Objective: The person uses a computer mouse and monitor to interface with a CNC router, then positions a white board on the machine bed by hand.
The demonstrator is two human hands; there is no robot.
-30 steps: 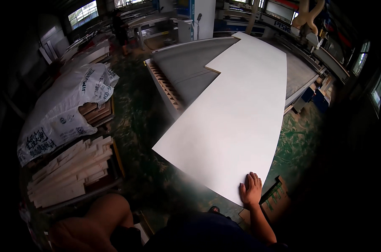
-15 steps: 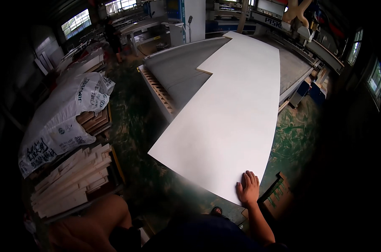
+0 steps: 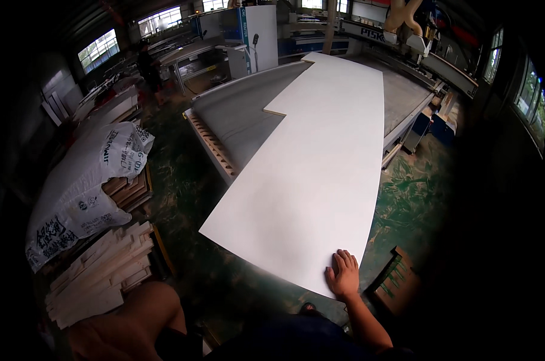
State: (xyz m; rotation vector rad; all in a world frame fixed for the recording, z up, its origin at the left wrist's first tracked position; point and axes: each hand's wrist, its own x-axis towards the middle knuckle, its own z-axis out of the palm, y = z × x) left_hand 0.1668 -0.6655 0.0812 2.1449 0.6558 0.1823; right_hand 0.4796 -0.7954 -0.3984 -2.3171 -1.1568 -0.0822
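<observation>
A large white panel (image 3: pixel 296 192) with a stepped cut in its left edge lies across the grey bed of a cutting machine (image 3: pixel 236 102). Its near end juts out past the bed toward me. On the panel's near right corner rests my right hand (image 3: pixel 344 277), palm down, fingers lying on the white face and thumb out to the left. A bent bare arm (image 3: pixel 140 319) fills the lower left. My left hand itself is out of sight.
Wood strips (image 3: pixel 101 271) are stacked at the near left, before a pile under white printed plastic sheeting (image 3: pixel 86 192). A flat cardboard piece (image 3: pixel 395 280) lies right of my hand on the green floor (image 3: pixel 404 186). Another person (image 3: pixel 147 66) stands far left.
The whole scene has slid left and slightly down in the picture as my head turned. My right hand keeps its place on the panel's corner.
</observation>
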